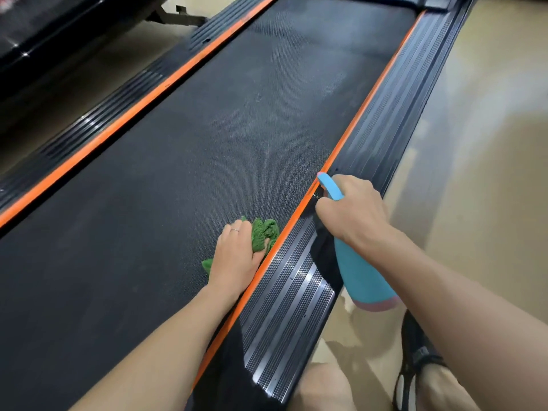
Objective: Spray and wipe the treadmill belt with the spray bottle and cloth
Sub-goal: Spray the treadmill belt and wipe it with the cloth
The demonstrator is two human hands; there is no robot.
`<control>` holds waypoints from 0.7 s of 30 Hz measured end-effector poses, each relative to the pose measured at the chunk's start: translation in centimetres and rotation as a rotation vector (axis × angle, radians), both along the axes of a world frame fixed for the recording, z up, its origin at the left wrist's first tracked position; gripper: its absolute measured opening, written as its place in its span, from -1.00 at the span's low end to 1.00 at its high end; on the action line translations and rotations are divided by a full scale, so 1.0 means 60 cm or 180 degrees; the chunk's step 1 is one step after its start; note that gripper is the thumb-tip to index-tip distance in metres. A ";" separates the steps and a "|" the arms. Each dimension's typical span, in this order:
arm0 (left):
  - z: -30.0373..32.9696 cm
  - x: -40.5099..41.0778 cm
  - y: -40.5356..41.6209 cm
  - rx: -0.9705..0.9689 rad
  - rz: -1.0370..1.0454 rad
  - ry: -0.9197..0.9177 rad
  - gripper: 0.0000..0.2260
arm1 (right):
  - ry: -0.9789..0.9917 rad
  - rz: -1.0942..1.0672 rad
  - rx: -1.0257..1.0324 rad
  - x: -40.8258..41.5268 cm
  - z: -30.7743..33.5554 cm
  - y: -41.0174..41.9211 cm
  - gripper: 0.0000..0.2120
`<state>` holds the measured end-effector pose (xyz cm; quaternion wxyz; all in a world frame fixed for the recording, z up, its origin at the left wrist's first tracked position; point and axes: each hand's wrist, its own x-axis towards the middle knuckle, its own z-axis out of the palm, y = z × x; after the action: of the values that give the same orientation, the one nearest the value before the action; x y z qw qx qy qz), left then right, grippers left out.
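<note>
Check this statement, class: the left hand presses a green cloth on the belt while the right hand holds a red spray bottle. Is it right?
Not quite: the head view shows the spray bottle is blue. The left hand, green cloth, belt and right hand are as stated.

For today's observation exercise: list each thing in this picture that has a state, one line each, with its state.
Treadmill belt: still, with pale damp-looking patches ahead of the nozzle.
Green cloth: crumpled, pressed on the belt beside the orange strip.
Spray bottle: held tilted over the side rail, nozzle toward the belt.
Left hand: resting on the cloth.
Right hand: gripping the bottle's neck.
</note>
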<state>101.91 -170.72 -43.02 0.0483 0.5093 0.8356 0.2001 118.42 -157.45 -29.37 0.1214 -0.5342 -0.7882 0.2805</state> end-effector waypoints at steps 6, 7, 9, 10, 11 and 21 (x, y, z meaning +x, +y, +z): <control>-0.007 0.001 -0.008 0.0005 0.0116 -0.0042 -0.73 | 0.0741 -0.0114 0.0282 -0.009 0.015 0.054 -0.77; -0.007 0.003 -0.010 0.0015 0.0144 -0.0077 -0.73 | 0.0981 -0.0151 0.0335 -0.018 0.022 0.068 -0.75; -0.004 0.006 -0.011 0.0058 0.0178 -0.0118 -0.75 | 0.1416 -0.0214 0.0437 -0.042 0.031 0.096 -0.77; -0.001 0.008 -0.011 0.0062 0.0209 -0.0138 -0.76 | 0.1599 -0.0204 0.0494 -0.054 0.030 0.107 -0.78; 0.002 0.009 -0.009 0.0045 0.0247 -0.0147 -0.78 | 0.1751 -0.0160 0.0531 -0.064 0.025 0.114 -0.78; 0.003 0.005 -0.002 -0.0322 0.0358 -0.0080 -0.76 | 0.2229 0.0827 0.0711 -0.059 -0.022 0.123 -0.66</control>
<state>102.21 -170.84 -42.83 0.0730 0.4559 0.8713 0.1664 114.88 -150.08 -30.68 0.4040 -0.2854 -0.7857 0.3714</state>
